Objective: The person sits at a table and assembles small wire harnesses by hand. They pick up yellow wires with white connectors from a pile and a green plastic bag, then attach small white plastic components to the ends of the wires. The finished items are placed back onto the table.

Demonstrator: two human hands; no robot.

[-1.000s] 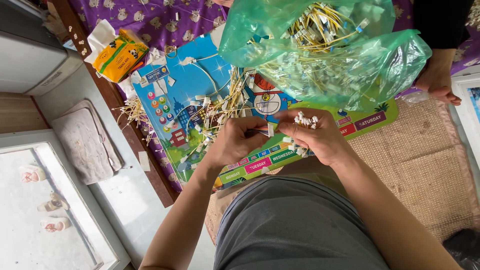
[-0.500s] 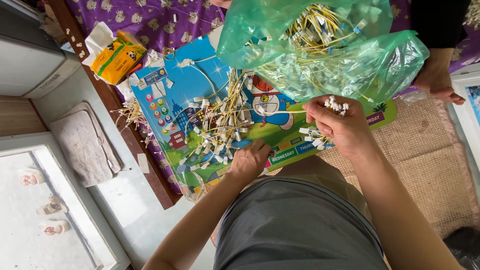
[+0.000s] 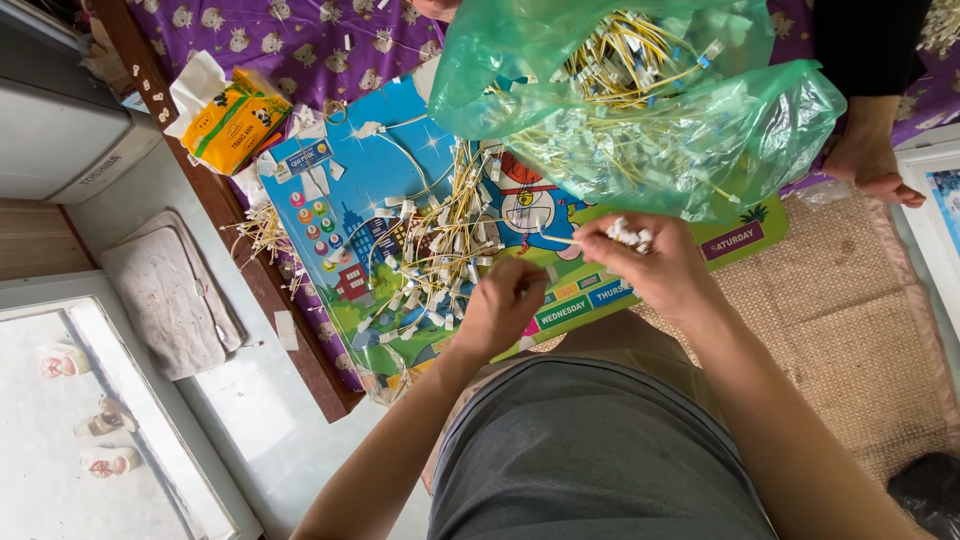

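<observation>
My right hand is closed around a small bunch of white connectors, held above the bright cartoon board. A thin yellow wire runs from that bunch toward my left hand, whose fingers pinch at it just over the board. To the left of both hands lies a loose pile of yellow wires with white plugs. A green plastic bag stuffed with more of these wires sits beyond my right hand.
A yellow tissue pack lies on the purple patterned cloth at the upper left. Another person's foot rests at the right by a woven mat. A grey cloth lies on the floor to the left.
My left hand rose from the board toward my right hand. My right hand, still clutching connectors, shifted left and lower, so both hands are close together again.
</observation>
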